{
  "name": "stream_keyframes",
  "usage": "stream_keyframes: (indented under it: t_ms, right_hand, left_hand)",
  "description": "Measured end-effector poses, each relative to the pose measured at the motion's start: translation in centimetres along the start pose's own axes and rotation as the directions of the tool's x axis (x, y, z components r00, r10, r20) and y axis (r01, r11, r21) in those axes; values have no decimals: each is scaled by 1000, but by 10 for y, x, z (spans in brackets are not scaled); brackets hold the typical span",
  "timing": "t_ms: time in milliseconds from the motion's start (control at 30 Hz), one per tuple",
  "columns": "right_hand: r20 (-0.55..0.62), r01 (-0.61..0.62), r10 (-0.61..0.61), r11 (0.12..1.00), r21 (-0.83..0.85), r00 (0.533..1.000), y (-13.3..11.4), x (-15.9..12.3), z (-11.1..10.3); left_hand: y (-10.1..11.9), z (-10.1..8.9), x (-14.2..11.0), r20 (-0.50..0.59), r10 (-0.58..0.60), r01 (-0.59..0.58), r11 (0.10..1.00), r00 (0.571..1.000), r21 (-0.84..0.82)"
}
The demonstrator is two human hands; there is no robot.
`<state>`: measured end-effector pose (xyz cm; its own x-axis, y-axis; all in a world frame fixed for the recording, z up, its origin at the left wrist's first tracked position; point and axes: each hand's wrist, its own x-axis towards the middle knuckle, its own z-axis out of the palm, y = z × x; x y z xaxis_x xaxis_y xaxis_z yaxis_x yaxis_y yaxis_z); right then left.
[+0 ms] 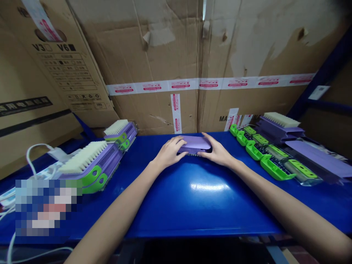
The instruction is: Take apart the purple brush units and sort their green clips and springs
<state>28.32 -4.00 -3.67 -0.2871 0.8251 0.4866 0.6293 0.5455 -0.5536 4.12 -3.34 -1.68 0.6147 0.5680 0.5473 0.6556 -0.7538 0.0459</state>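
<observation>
Purple-green brushes (95,162): two, left side of blue table (170,209), white bristles upward.
Left hand (171,149): grips left end of shell, thumb on near side.
Purple shell (194,141): mid-table toward far edge, between both hands.
Right hand (216,150): grips right end, index finger extended.
Green parts (253,151): row, right side.
Purple housings (319,157): far right, beside green parts.

Arms (121,205) outstretched, left hand (171,151) curled, right hand (218,152) curled
</observation>
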Motion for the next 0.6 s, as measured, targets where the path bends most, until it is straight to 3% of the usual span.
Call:
stream_keyframes:
  t_ms: [400,600]
  right_hand:
    - [-2,-81,82,985,152,997,-11,-6,-4]
    - [13,-102,101,986,129,995,-5,-7,-4]
  left_hand:
    - [-4,2,-2,53,-112,118,986,992,-118]
    - [-5,0,-3,74,-100,104,994,992,-45]
